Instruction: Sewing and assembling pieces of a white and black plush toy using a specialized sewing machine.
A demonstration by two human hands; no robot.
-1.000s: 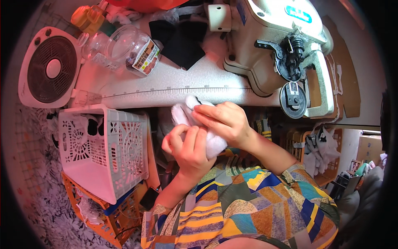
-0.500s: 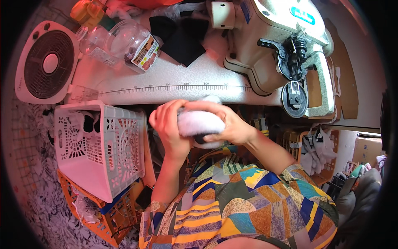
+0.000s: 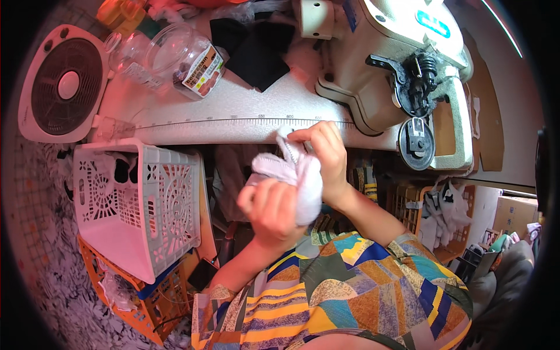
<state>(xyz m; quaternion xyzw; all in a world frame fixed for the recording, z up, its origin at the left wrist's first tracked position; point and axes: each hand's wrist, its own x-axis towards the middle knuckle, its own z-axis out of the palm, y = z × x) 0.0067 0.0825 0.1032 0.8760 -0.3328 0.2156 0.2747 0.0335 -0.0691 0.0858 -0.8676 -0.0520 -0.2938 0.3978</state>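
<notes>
Between my two hands, just in front of the table edge, is a piece of fluffy white plush fabric (image 3: 310, 185) with folded edges and a seam line. My left hand (image 3: 271, 209) is closed on its near left part, fingers curled. My right hand (image 3: 328, 157) pinches a small raised strip of it at the top with thumb and forefinger. The pale sewing machine (image 3: 373, 70), with a black round disc (image 3: 416, 144) at its front, stands beyond my right hand.
A white plastic crate (image 3: 169, 204) rests on an orange crate (image 3: 125, 291) at my left. On the white table (image 3: 233, 114) are a fan (image 3: 67, 84), clear plastic jars (image 3: 175, 55) and black fabric pieces (image 3: 259, 61). Another orange crate (image 3: 408, 204) holding fabric stands at the right.
The plush piece has been turned over, so its black patch no longer shows and folded edges face up. My left hand moved nearer and right; my right hand shifted to its upper end.
</notes>
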